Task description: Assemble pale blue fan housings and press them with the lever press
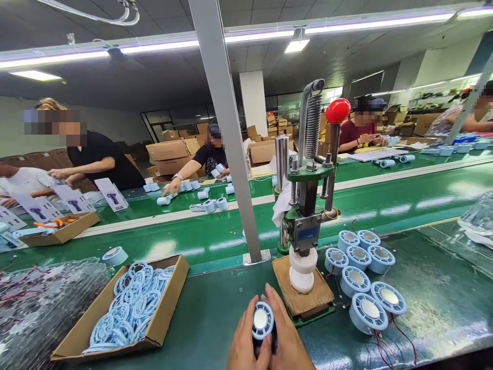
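Our hands (285, 335) pinched a fan (261, 319) by the near edge of the worktop (210, 303), seemingly aligning it; the next move likely needed steadiness.

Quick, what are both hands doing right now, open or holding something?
Left hand: holding a round light-blue part, curved around its left side.
Right hand: holding the same part from its right side.

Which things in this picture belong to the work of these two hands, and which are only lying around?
Likely in the work:
round blue part, between left hand and right hand
lever press
similar parts on the right
boxed blue rings

Probably just lying about:
printed cards
clear plastic, far right
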`<action>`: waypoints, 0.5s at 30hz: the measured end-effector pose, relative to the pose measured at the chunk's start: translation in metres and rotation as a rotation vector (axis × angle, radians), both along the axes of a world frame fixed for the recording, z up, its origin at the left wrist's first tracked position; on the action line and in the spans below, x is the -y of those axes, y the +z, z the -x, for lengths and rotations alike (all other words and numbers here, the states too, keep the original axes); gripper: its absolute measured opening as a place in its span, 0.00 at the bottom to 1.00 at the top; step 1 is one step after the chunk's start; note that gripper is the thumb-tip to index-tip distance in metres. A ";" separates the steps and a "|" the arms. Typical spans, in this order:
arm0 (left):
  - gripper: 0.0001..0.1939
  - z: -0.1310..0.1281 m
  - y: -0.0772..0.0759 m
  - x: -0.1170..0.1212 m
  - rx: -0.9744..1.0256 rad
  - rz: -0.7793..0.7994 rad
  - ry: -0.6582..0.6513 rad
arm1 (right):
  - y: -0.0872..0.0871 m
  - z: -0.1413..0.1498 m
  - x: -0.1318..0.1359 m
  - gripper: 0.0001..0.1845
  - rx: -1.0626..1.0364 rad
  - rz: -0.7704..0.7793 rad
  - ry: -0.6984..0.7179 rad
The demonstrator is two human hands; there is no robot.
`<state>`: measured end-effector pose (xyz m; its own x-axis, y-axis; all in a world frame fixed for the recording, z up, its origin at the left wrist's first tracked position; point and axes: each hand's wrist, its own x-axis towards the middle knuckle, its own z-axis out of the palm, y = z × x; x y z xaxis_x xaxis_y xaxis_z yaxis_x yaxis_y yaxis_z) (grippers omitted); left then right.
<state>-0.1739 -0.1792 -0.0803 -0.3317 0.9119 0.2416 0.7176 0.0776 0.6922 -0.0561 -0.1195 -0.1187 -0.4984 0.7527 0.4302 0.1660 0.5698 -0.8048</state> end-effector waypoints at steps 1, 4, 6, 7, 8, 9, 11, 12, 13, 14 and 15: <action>0.29 0.002 -0.002 -0.002 0.037 0.016 0.013 | 0.010 -0.007 0.000 0.49 0.001 -0.036 -0.004; 0.30 0.008 0.007 -0.011 0.122 0.103 -0.009 | 0.073 -0.047 -0.005 0.46 -0.082 -0.217 -0.038; 0.30 0.010 0.024 -0.021 0.147 0.145 -0.017 | 0.143 -0.079 -0.022 0.39 -0.207 -0.404 -0.120; 0.29 0.008 0.035 -0.029 0.154 0.149 -0.017 | 0.183 -0.093 -0.036 0.36 -0.253 -0.503 -0.186; 0.29 0.005 0.046 -0.038 0.165 0.140 -0.020 | 0.223 -0.104 -0.054 0.32 -0.314 -0.598 -0.268; 0.30 0.001 0.057 -0.048 0.183 0.123 -0.033 | 0.263 -0.112 -0.076 0.28 -0.382 -0.723 -0.322; 0.30 -0.010 0.073 -0.071 0.239 0.082 -0.089 | 0.331 -0.119 -0.126 0.23 -0.412 -0.892 -0.454; 0.30 -0.016 0.079 -0.082 0.268 0.064 -0.123 | 0.357 -0.118 -0.151 0.22 -0.394 -0.872 -0.490; 0.30 -0.021 0.081 -0.092 0.296 0.048 -0.152 | 0.378 -0.115 -0.174 0.21 -0.371 -0.789 -0.474; 0.29 -0.025 0.082 -0.101 0.322 0.037 -0.179 | 0.392 -0.112 -0.194 0.21 -0.345 -0.665 -0.407; 0.28 -0.028 0.082 -0.108 0.348 0.026 -0.205 | 0.401 -0.107 -0.209 0.22 -0.328 -0.527 -0.301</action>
